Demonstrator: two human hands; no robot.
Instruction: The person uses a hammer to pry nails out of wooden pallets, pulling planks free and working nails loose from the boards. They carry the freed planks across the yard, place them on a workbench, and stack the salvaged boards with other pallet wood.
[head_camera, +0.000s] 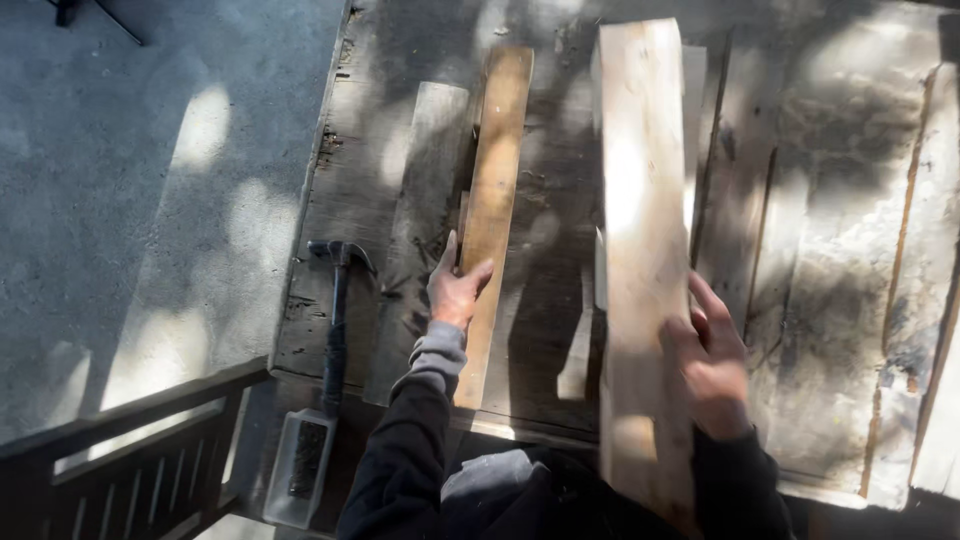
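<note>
Left hand (455, 290) on narrow tan slat (493, 200), right hand (712, 360) gripping rough pale plank (640, 250)
</note>
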